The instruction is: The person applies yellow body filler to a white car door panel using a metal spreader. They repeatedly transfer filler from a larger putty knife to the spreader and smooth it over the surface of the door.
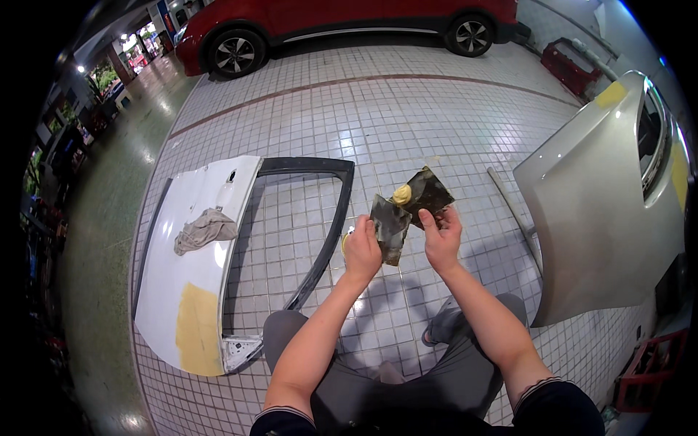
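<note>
My left hand (363,248) is closed on a dark, scuffed flat spreader (391,224), thumb along its face. My right hand (442,238) grips a second dark flat plate (435,190), its thumb on top. A lump of yellow body filler (401,194) sits at the plate's left edge, where the two pieces meet. Behind my left hand, something yellow and round (345,243) shows only in part. To the left lies a white car door (171,254) with a black window frame; a yellow filler patch (198,327) covers its lower part.
A crumpled grey cloth (206,231) rests on the door. A silver car panel (582,211) with yellow patches stands at the right, beside a thin bar (512,214). A red car (356,18) is parked across the far side of the tiled floor (305,116). Red panels (571,67) lie farther right.
</note>
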### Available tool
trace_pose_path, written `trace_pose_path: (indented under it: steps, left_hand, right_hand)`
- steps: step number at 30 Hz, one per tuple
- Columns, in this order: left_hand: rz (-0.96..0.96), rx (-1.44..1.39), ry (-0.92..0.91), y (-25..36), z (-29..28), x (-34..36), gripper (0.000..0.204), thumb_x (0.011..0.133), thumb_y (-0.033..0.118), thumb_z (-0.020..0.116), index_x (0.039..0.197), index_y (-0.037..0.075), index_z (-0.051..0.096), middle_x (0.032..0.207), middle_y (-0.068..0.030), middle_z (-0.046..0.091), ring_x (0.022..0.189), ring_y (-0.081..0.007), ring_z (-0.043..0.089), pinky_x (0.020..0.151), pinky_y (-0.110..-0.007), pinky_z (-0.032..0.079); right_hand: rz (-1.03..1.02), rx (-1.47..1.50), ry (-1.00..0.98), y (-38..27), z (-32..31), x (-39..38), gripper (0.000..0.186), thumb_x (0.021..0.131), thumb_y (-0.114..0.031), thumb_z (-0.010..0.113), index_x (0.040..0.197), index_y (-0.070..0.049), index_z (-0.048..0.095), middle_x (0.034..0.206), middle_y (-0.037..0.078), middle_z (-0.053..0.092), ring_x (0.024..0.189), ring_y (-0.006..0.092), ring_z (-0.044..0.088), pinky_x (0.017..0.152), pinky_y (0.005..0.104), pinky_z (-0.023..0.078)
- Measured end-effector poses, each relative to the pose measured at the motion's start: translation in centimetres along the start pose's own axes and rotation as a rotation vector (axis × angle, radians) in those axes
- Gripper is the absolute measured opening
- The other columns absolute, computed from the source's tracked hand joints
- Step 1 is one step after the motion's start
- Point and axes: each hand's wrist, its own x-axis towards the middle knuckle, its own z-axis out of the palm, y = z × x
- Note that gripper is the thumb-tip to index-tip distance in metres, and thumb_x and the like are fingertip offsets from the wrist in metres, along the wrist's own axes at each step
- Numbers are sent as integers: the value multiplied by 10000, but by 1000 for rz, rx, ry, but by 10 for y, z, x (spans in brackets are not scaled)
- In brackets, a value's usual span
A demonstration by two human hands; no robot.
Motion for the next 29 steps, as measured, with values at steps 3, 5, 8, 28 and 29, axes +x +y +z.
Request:
trace_pose_path:
  steps: [3, 5, 8, 28, 29]
  left_hand:
    - [4, -1, 28, 3, -3, 2, 234, 1037, 182, 380, 1022, 18, 548, 727, -242, 604, 682, -468, 603, 583, -526, 436]
    - [-28, -19, 36, 4, -11, 3, 231, 1027, 176, 388, 1024, 15, 553, 749, -234, 611, 692, -460, 611, 590, -522, 448]
    - [59, 50, 71, 0, -24, 5, 210, 996, 167, 423, 1039, 19, 566, 814, -220, 627, 720, -460, 618, 603, -530, 461]
    - [-122, -111, 340, -15, -42, 31, 286, 1051, 203, 372, 1002, -24, 539, 771, -270, 594, 749, -484, 587, 635, -501, 431]
    - [-117, -110, 330, -18, -43, 31, 283, 1052, 206, 374, 1006, -18, 541, 783, -273, 597, 758, -478, 591, 642, -502, 430]
  right_hand:
    - [15, -14, -94, 2, -2, 1, 274, 966, -88, 647, 1215, 2, 576, 1102, 54, 677, 972, 104, 628, 859, 262, 509]
    - [23, -43, -144, 5, 2, -2, 272, 968, -81, 640, 1221, 3, 587, 1100, 55, 682, 973, 105, 630, 853, 265, 514]
    - [83, -96, -160, 18, 10, -6, 245, 979, -73, 614, 1211, 8, 619, 1067, 62, 696, 947, 112, 641, 844, 279, 530]
    - [71, -646, -299, 39, -17, -8, 239, 948, -81, 599, 1161, 26, 580, 987, 172, 721, 864, 328, 703, 766, 379, 532]
    - [74, -645, -300, 41, -16, -8, 239, 948, -81, 599, 1161, 26, 580, 987, 172, 721, 864, 328, 703, 766, 379, 532]
